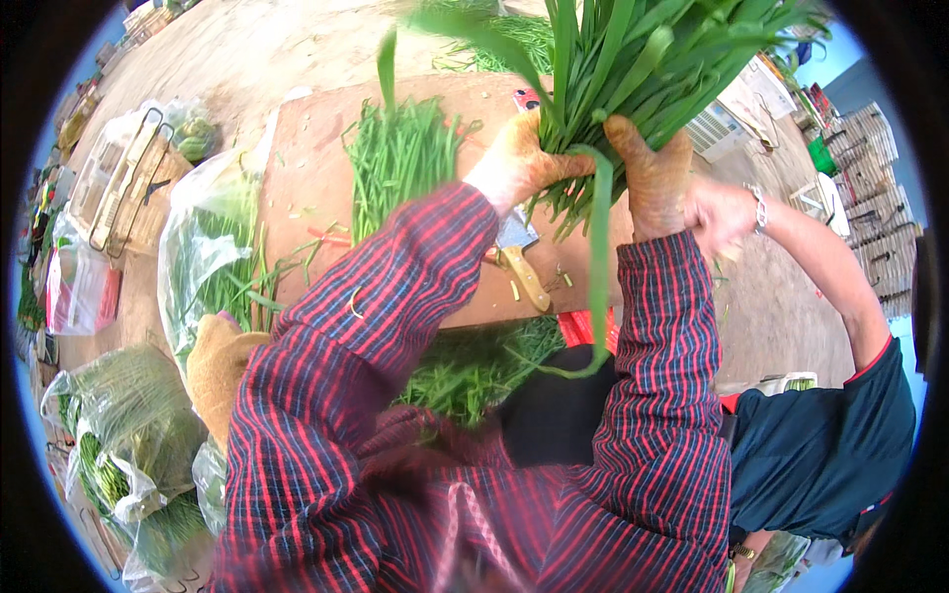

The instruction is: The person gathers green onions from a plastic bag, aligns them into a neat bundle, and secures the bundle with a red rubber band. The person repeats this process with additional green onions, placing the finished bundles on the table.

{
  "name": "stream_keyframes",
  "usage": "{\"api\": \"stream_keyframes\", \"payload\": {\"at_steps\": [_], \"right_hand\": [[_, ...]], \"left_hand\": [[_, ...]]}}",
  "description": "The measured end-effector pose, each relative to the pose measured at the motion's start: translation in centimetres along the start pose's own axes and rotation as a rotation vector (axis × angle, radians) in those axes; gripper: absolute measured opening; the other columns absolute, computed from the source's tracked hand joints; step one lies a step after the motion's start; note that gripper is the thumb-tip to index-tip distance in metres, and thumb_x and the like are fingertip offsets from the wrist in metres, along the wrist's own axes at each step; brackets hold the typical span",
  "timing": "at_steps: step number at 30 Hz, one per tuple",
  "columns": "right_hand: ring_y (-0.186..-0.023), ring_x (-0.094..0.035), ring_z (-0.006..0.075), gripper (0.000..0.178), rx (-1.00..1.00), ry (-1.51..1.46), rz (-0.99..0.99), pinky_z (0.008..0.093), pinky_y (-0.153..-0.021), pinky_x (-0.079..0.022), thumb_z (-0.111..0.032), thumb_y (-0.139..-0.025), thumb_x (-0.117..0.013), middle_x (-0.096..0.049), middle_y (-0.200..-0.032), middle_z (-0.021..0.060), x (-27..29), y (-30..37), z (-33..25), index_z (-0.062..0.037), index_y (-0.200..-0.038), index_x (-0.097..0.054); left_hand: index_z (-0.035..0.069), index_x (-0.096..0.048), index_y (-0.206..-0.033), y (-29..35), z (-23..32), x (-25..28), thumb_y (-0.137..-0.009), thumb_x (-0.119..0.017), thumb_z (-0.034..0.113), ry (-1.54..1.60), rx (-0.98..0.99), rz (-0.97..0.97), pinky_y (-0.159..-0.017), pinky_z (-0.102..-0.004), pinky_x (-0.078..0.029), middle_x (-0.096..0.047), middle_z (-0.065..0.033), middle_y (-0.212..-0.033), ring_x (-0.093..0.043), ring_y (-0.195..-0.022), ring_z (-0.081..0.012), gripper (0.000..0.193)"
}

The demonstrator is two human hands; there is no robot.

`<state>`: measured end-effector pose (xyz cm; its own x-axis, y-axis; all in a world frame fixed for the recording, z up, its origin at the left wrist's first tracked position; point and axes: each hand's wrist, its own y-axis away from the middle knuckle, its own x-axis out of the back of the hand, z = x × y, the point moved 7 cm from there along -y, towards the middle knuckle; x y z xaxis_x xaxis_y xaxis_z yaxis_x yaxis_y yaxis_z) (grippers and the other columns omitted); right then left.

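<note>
Both of my hands wear stained tan gloves and grip a large bunch of garlic chives (652,59) above the brown board. My left hand (529,163) is closed on its left side, near the lower ends. My right hand (652,178) grips the right side with its thumb up. One long leaf hangs between my forearms. Under the bunch, a knife (524,277) with a wooden handle lies on the board (311,188). A cut-looking pile of chives (400,163) rests left of my left hand.
At right, another person's bare hand (722,212) reaches close behind my right hand. Plastic bags of greens (213,252) stand left of the board, beside a tan glove-like shape (217,366). Loose greens (484,366) lie below the board's near edge. Crates (875,198) are stacked far right.
</note>
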<state>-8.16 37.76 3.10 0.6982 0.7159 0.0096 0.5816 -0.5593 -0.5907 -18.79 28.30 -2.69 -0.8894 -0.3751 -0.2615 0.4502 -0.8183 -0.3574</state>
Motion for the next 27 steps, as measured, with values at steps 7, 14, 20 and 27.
{"api": "stream_keyframes", "payload": {"at_steps": [7,14,20,27], "right_hand": [[-0.094,-0.069,0.0165,0.054,-0.437,-0.239,0.056,0.0303,-0.083,-0.059,-0.003,-0.073,-0.089,-0.071,-0.114,0.0091,3.7,4.9,10.8,0.0043,-0.12,-0.063],[-0.089,-0.068,0.0154,0.04,-0.278,-0.107,0.168,0.031,-0.08,-0.057,-0.013,-0.079,-0.086,-0.073,-0.106,0.008,3.5,1.6,8.8,0.0023,-0.111,-0.069],[-0.101,-0.067,0.0264,0.06,-0.4,-0.327,0.054,0.0398,-0.084,-0.058,-0.032,-0.087,-0.079,-0.068,-0.117,0.0138,-2.0,-1.1,4.7,0.0022,-0.131,-0.057],[-0.104,-0.065,0.0262,0.07,-0.721,-0.317,0.033,0.0384,-0.092,-0.052,-0.032,-0.077,-0.089,-0.069,-0.116,0.0178,-12.7,1.3,12.7,0.0074,-0.126,-0.06]], "left_hand": [[0.003,-0.057,-0.133,-1.9,-10.0,-1.3,-0.071,-0.092,0.02,-0.071,0.102,-0.146,-0.088,-0.0342,-0.055,-0.068,-0.0098,-0.123,-0.062,-0.106,-0.0166,0.072],[0.003,-0.059,-0.133,-3.2,-6.6,-0.7,-0.08,-0.085,0.027,-0.324,0.07,-0.108,-0.096,-0.036,-0.052,-0.07,-0.0103,-0.121,-0.065,-0.109,-0.0224,0.064],[0.006,-0.068,-0.123,-3.2,0.4,3.2,-0.08,-0.086,0.028,-0.393,0.208,0.007,-0.079,-0.0335,-0.057,-0.075,-0.0092,-0.102,-0.072,-0.085,-0.0186,0.051],[-0.002,-0.05,-0.139,3.9,0.3,15.0,-0.08,-0.086,0.039,-0.663,0.592,0.256,-0.092,-0.0382,-0.057,-0.071,-0.0161,-0.114,-0.071,-0.1,-0.0243,0.08]]}}
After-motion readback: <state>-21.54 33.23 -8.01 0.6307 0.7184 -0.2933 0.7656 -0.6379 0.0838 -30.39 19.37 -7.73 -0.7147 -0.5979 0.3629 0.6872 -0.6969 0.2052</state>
